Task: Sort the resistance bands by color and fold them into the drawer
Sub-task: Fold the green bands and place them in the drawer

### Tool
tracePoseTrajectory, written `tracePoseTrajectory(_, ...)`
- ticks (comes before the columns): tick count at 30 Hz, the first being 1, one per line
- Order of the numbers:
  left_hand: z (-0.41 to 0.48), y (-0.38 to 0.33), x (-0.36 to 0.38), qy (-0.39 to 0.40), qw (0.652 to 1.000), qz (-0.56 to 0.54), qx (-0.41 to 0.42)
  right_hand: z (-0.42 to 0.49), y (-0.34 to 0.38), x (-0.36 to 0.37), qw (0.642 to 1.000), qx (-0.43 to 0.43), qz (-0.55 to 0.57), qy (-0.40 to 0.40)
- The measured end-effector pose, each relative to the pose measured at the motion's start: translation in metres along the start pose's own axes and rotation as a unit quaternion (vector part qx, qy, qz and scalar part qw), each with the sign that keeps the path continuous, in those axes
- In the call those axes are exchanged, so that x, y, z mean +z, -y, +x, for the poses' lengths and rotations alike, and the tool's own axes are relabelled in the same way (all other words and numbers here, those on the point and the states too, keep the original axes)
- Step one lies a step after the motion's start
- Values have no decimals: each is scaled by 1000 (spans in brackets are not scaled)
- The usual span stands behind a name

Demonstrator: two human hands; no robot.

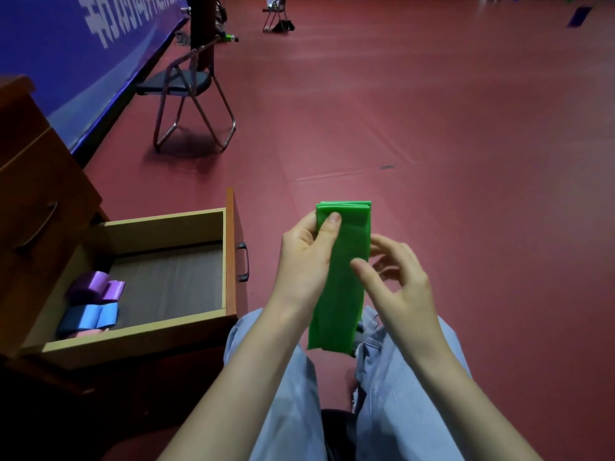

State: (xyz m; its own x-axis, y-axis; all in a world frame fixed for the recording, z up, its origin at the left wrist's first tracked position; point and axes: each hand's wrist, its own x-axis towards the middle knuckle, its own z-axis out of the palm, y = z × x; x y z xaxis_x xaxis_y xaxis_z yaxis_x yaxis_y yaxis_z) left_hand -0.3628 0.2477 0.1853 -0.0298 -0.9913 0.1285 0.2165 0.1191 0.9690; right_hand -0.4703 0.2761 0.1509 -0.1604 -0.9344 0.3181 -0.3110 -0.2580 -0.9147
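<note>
Head view: green band (pixel 343 294), flat smooth layered strip, is held over lap (pixel 392 380), right of open wood drawer (pixel 159 231); long axis is pointed away from body, folded end far. Top is pinched by L hand (pixel 303 256), mid-edge by R hand (pixel 401 277).

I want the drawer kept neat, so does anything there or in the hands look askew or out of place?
Nothing serious. The purple band and blue band lie folded in the drawer, each with a loose end sticking out. The green band, held by the left hand and right hand, looks undamaged.
</note>
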Motion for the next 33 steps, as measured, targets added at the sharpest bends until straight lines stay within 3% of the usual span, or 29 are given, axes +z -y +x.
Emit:
tracePoseTrajectory(8,1,1,3,30,999,25,30,23,16,-10,993,-6,107,51)
tracePoseTrajectory(11,1,8,-7,78,997,19,-11,27,19,-14,990,-24,131,52)
tracePoseTrajectory(15,-7,17,-16,112,984,91,-100,35,20,-18,989,-43,136,41)
tracePoseTrajectory(20,-10,19,-12,87,979,103,-150,34,9,-23,990,-136,20,13)
tracePoseTrajectory(27,-13,22,-14,86,978,9,-190,28,-15,-34,943,-281,-176,21)
tracePoseTrajectory(33,-17,22,-14,106,972,-14,-209,27,-16,-34,941,-298,-157,43)
